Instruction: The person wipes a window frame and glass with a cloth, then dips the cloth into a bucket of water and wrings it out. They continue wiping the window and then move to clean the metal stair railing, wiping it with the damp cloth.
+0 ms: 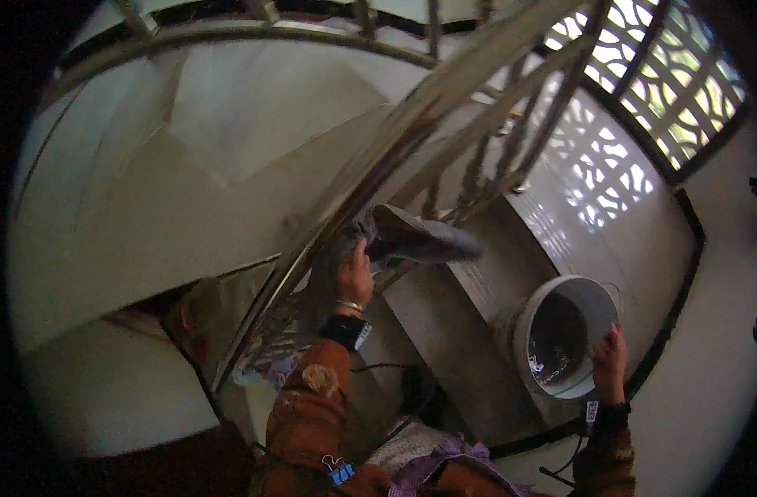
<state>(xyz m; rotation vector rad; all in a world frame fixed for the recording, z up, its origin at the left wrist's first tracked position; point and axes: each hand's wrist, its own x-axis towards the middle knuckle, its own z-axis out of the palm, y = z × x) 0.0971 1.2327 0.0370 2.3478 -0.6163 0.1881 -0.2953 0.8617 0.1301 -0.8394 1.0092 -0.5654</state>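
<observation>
My left hand (355, 276) is on a dark grey cloth (425, 239) at the metal handrail (378, 168) of a staircase; the cloth drapes over the rail's side. Lower right, my right hand (609, 351) is at the rim of a round white bucket (535, 310) with its fingers curled, seemingly on the rim or the thin wire handle. Dark water with bright reflections lies in the bucket. The bucket stands tilted in view on the stairs.
Stone steps (478, 329) run below the railing, with a glossy landing (627, 248) beyond. A patterned lattice window (683, 87) lets in light at the upper right. A white wall (695, 348) with dark skirting borders the stairs on the right.
</observation>
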